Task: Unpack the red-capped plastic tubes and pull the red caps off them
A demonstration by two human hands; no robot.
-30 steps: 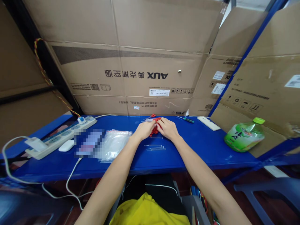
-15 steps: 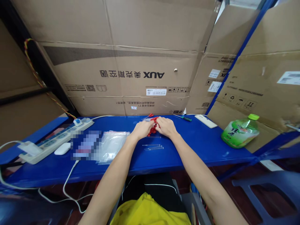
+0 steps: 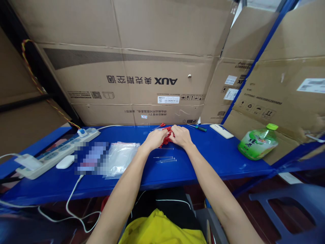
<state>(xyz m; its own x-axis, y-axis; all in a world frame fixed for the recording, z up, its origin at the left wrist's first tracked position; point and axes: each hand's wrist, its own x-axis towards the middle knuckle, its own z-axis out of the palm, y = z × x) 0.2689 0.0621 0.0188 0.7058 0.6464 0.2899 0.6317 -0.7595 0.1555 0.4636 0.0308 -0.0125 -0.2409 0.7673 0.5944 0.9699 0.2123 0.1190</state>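
Note:
A heap of small red pieces (image 3: pixel 166 139) lies near the back of the blue table; their exact kind is too small to tell. My left hand (image 3: pixel 156 138) reaches into its left side with the fingers curled. From the right, my right hand (image 3: pixel 181 136) meets it, fingers bent inward and closed. The fingertips of both hands are close together over the heap, and what they pinch is hidden. Nearer to me lie several thin clear sticks (image 3: pixel 165 160). Behind my left hand, a bit of clear plastic and a few red pieces (image 3: pixel 162 125) show.
Clear zip bags (image 3: pixel 122 157) lie left, beside a blurred phone (image 3: pixel 92 156), a white case (image 3: pixel 65 162) and a power strip (image 3: pixel 61 149). A screwdriver (image 3: pixel 199 127), a white phone-like slab (image 3: pixel 221 131) and a green bottle (image 3: pixel 257 142) stand right. Cardboard (image 3: pixel 142 91) walls the back.
The view has shifted slightly. My right hand has turned a little over the heap, and both hands stay at the red pieces.

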